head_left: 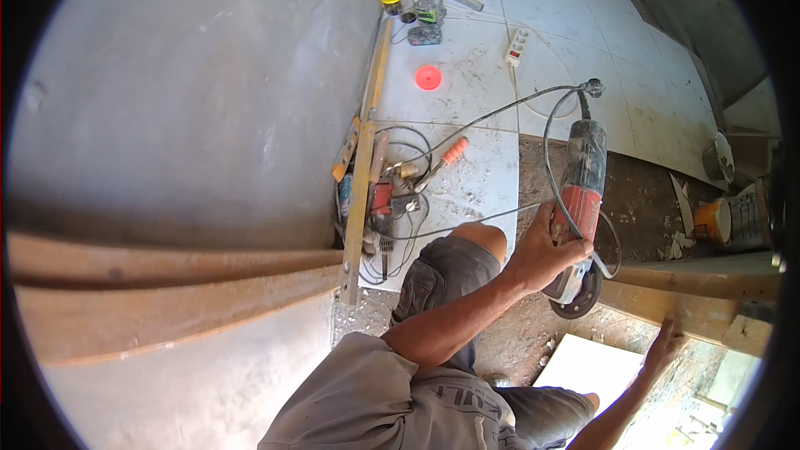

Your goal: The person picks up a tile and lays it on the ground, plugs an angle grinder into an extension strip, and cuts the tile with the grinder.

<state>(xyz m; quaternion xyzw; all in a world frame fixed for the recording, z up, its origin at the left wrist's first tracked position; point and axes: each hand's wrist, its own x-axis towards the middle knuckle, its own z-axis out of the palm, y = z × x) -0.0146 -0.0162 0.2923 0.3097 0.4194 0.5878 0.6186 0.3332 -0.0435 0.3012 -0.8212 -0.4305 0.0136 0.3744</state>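
Note:
My left hand [546, 257] is wrapped round the body of an angle grinder [581, 204], which has a red middle, a dark rear end and a round disc at its lower end. A black cord runs from its rear and loops beside it, with a plug [592, 88] above. At the lower right, my right hand [664, 343] is beside a wooden beam [667, 307]. Its fingers are smeared by motion, so I cannot tell whether they touch the wood.
A red power tool [382, 200], a tool with an orange handle [454, 151] and a long yellow level [360, 192] lie on the left. Farther off are a white power strip [517, 47], a red disc [428, 77] and batteries [427, 33]. A white tile [587, 365] lies below.

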